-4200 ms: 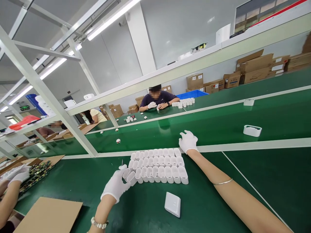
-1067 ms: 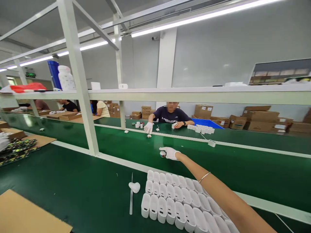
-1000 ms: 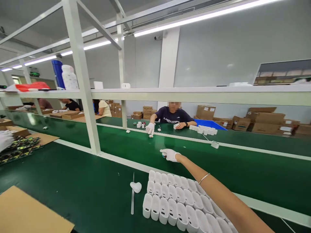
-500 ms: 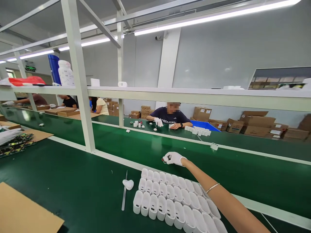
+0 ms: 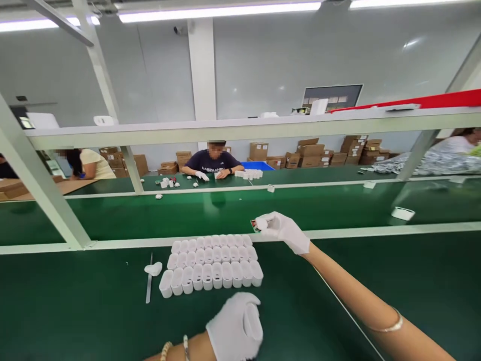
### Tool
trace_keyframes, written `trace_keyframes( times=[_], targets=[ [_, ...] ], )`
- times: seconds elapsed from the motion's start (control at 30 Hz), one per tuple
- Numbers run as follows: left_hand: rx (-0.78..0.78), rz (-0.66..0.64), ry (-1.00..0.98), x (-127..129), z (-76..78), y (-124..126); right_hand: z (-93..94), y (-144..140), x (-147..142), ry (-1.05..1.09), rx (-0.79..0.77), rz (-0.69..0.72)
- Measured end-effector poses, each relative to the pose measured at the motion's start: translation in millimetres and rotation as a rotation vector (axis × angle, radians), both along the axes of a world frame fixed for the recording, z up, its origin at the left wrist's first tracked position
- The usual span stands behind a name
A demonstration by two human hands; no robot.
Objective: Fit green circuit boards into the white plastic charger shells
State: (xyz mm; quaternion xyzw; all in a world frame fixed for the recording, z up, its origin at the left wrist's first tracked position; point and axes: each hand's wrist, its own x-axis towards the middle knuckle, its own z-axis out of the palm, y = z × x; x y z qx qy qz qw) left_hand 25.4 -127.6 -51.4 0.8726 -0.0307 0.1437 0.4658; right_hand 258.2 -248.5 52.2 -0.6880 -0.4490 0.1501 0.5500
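Observation:
My right hand [image 5: 288, 231], in a white glove, is raised over the pale rail beyond the cups. Its fingers pinch a small circuit board [image 5: 254, 226] with a white rounded piece [image 5: 262, 224] against it. Low in the view, my gloved left hand [image 5: 231, 326] wraps round a white oval plastic cup [image 5: 254, 323], its opening facing up. Just beyond it stand three rows of similar white cups [image 5: 207, 283], packed side by side, several with a small dark slot inside. To their left lies a thin pale tool [image 5: 149, 291] with a white lump [image 5: 155, 269] across it.
A green belt [image 5: 221, 205] runs across beyond the rail, carrying white casings [image 5: 403, 213]. A shelf [image 5: 240, 128] spans above it, on a post [image 5: 48, 185] at left. A co-worker [image 5: 213, 159] with gloved hands sits opposite. Cardboard boxes [image 5: 311, 153] are stacked behind.
The view has swung right. My left hand has come into view holding a cup. My right hand, still gripping the circuit board, has drawn back from over the belt toward the rail.

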Motion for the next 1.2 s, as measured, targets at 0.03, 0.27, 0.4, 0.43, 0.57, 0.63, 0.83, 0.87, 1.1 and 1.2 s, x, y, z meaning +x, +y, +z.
trace_keyframes(
  times=[0.03,0.27,0.4,0.43,0.57,0.63,0.83,0.87,1.1,1.2],
  targets=[
    [-0.006,0.02,0.007,8,-5.9,-6,-3.0,-15,-12,0.024,0.026,0.01],
    [0.004,0.162,-0.022,13,-8.7,-9,-40.8,-47,-88,-0.019,0.115,0.045],
    [0.02,0.195,-0.041,10,-2.3,-10,-50.2,-47,-108,-0.298,0.21,0.113],
    [0.03,0.207,-0.05,10,-2.7,-11,-50.9,-49,-112,-0.352,0.222,0.115],
    [0.18,0.213,-0.07,8,-7.2,-7,-53.6,-58,-125,-0.501,0.238,0.018],
    [0.21,0.173,-0.081,4,-7.9,-6,-56.4,-61,-128,-0.521,0.247,-0.03],
    [0.183,0.08,-0.162,3,-7.2,-14,-62.8,-59,-131,-0.482,0.277,-0.05],
    [0.187,0.084,-0.163,4,-8.0,-15,-62.8,-59,-131,-0.476,0.279,-0.058],
    [0.019,0.115,0.071,6,-10.9,-13,-64.8,-56,-141,-0.446,0.244,-0.063],
    [-0.008,0.134,0.044,4,-4.0,-13,-66.9,-55,-144,-0.439,0.247,-0.057]
  ],
)
